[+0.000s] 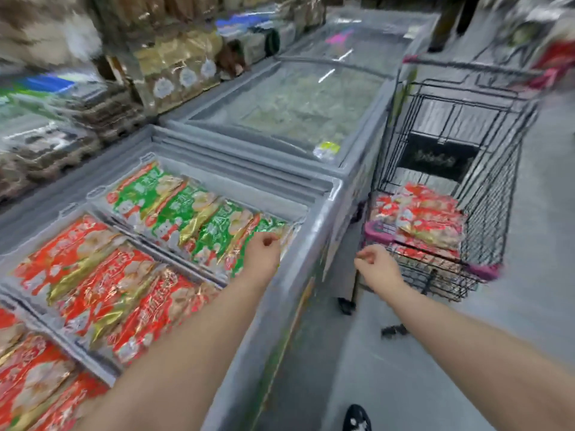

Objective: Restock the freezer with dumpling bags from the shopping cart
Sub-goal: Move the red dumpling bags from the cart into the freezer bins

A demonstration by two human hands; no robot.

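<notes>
- Head view, freezer (314, 244): an open chest unit with wire dividers. The green dumpling bags (199, 222) lie side by side in the far compartment, and the red dumpling bags (105, 287) fill the nearer ones. Bags lie flat and overlapped, most likely so that labels face upward and each variety stays in its own section.
- Head view, left hand (263, 253): positioned over the right end of the green row, fingers loosely curled, with no bag between them. Whether the fingertips touch the last green bag cannot be determined because of blur.
- Head view, right hand (376, 265): extended toward the shopping cart (485, 194), fingers partly curled and empty, just short of the cart's near edge.
- Head view, cart stock: a stack of red bags (426, 219) lies at the cart's near end, well within reach. The cart stands just beside the freezer's end, which keeps the transfer path short.
- Head view, adjacent unit: a second freezer (298, 110) beyond has its glass lid closed.
- Assessment: the next step is probably to grip a bag from the cart stack; the thin foil packaging may slip if pinched at one corner.
</notes>
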